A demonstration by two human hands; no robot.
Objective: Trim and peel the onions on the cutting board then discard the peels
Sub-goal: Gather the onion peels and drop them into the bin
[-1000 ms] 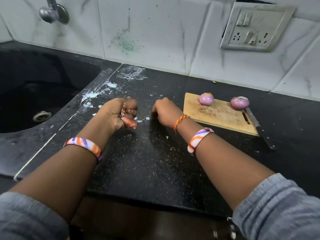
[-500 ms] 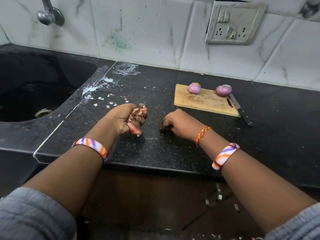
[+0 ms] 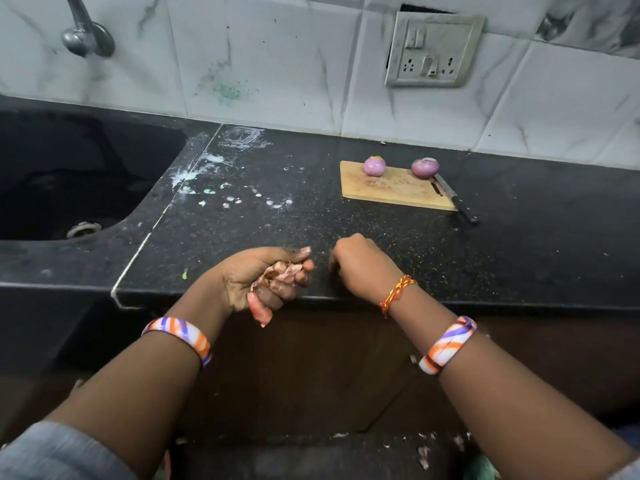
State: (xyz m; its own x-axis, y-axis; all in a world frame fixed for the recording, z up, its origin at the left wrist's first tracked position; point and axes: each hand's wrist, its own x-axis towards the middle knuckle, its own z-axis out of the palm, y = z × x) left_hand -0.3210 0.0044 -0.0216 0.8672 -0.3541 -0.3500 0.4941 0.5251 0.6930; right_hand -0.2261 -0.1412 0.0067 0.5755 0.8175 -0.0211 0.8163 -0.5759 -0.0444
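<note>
step: discard stage, both onions (image 3: 374,166) peeled, far on cutting board (image 3: 391,192)
left hand (image 3: 263,282): grip clamped on peels (image 3: 277,273) at near worktop (image 3: 242,216) edge
right hand (image 3: 360,268): fingers curled under, grip contents cannot tell
next: carry peels to bin, none visible

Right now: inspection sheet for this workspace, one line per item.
Surface: black counter, white smears and specks near the sink.
Job's things: two peeled onions on cutting board; knife at its right edge.
Clutter: peel scraps on the floor.
Grippers: left hand grips peels at counter edge; right hand curled knuckles-up on counter, contents hidden.
Cables: nothing seen.
Surroundings: tiled wall, socket plate, tap.
</note>
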